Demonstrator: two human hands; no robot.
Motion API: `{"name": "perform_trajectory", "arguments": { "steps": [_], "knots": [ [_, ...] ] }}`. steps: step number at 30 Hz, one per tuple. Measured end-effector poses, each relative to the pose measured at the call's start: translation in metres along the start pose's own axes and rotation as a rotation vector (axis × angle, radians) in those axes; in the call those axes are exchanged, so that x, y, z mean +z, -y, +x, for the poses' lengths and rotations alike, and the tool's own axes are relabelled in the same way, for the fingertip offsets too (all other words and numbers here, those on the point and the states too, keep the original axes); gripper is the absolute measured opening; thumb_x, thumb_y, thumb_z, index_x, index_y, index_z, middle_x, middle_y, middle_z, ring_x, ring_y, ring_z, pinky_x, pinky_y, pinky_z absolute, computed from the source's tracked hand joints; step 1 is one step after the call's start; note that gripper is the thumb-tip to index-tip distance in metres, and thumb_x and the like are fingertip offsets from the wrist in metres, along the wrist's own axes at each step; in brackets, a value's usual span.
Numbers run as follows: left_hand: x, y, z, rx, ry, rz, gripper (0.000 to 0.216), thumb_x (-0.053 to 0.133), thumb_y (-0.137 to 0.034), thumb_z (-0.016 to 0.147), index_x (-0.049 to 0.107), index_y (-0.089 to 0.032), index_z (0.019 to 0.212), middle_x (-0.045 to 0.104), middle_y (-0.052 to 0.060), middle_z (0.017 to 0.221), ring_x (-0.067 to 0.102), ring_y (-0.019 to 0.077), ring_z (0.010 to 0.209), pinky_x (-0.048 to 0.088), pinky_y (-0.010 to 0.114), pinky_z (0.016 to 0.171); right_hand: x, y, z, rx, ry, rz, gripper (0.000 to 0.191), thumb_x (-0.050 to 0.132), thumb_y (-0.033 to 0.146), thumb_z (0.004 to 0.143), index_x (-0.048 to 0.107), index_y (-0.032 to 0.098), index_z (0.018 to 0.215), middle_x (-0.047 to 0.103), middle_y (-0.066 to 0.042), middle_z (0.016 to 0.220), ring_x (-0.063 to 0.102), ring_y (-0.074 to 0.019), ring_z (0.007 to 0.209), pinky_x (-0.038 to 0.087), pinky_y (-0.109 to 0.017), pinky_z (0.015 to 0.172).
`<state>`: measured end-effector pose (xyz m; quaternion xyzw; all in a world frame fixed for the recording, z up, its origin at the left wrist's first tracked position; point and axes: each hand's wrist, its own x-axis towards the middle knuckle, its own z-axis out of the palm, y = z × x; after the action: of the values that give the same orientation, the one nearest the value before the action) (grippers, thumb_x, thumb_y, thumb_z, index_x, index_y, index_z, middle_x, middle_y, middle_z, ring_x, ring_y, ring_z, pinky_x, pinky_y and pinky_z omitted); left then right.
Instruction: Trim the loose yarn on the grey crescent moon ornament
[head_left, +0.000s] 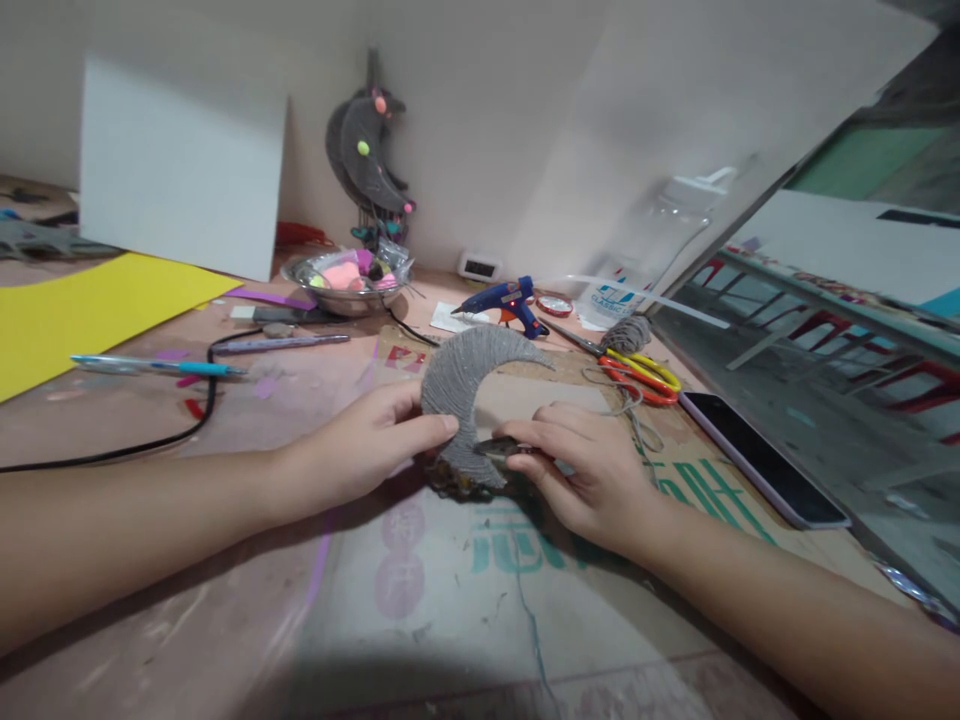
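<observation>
A smartphone [763, 458] is laid right of the grip, a ballpoint pen [161, 368] left; a digital clock [479, 267] is set beyond.

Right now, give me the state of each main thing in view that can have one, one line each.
Grey crescent: cord-wrapped, gripped by left hand
Small dark object: pinched in right hand
Glue gun: red light showing
Phone: face up, screen dark
Scissors: lying down
Grey yarn: loosely balled
Bottle: lid on
Metal bowl: holding colourful pieces
White board: leaning upright
White display unit: readout illegible
</observation>
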<state>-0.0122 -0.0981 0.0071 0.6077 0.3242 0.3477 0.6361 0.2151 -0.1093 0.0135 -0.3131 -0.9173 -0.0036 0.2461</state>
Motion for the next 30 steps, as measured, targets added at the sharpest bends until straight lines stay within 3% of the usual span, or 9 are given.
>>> {"name": "perform_trajectory", "arguments": {
  "steps": [16,20,22,25,28,30],
  "knots": [
    [0.0,-0.002,0.0,0.039,-0.004,0.1,0.011,0.053,-0.022,0.082,0.063,-0.017,0.08,0.061,-0.001,0.073,0.056,0.013,0.072,0.045,0.022,0.067,0.001,0.0,0.002,0.028,0.038,-0.028,0.02,0.051,0.026,0.088,0.062,0.015,0.101,0.058,-0.004,0.074,0.049,-0.0137,0.067,0.033,-0.026,0.059],
    [0.0,0.001,0.001,0.035,-0.015,0.036,0.01,0.056,-0.026,0.081,0.063,-0.018,0.084,0.062,-0.001,0.075,0.056,0.0126,0.071,0.044,0.021,0.064,0.0,0.002,0.002,0.047,0.023,0.036,0.019,0.049,0.027,0.089,0.063,0.017,0.099,0.059,-0.002,0.07,0.051,-0.0126,0.063,0.035,-0.024,0.058],
    [0.001,0.004,0.001,0.021,-0.04,-0.019,0.013,0.055,-0.029,0.083,0.062,-0.019,0.087,0.062,-0.001,0.075,0.055,0.0124,0.068,0.043,0.021,0.06,0.001,0.0,0.002,0.128,-0.024,0.103,0.021,0.048,0.029,0.09,0.062,0.018,0.101,0.062,-0.002,0.072,0.055,-0.0123,0.063,0.04,-0.024,0.06],
    [0.003,0.006,0.002,0.022,-0.091,0.002,0.015,0.056,-0.032,0.082,0.06,-0.017,0.082,0.059,-0.001,0.067,0.053,0.0127,0.064,0.041,0.021,0.058,0.004,-0.009,0.002,0.32,-0.133,0.127,0.027,0.045,0.031,0.09,0.059,0.016,0.107,0.068,-0.007,0.094,0.062,-0.0166,0.082,0.046,-0.027,0.072],
    [0.004,0.006,0.003,0.068,-0.118,0.074,0.024,0.056,-0.037,0.082,0.057,-0.015,0.072,0.055,-0.001,0.064,0.049,0.0119,0.062,0.039,0.021,0.057,0.01,-0.023,0.005,0.443,-0.054,0.097,0.029,0.046,0.032,0.088,0.059,0.019,0.111,0.068,-0.007,0.094,0.062,-0.0193,0.082,0.047,-0.031,0.073],
    [0.003,0.005,0.004,0.097,-0.147,0.118,0.025,0.056,-0.037,0.081,0.056,-0.015,0.07,0.053,-0.001,0.064,0.048,0.0118,0.061,0.038,0.022,0.057,0.012,-0.028,0.009,0.442,0.015,0.105,0.03,0.048,0.028,0.087,0.058,0.021,0.114,0.065,-0.006,0.103,0.06,-0.0202,0.092,0.046,-0.034,0.082]
  ]
}}
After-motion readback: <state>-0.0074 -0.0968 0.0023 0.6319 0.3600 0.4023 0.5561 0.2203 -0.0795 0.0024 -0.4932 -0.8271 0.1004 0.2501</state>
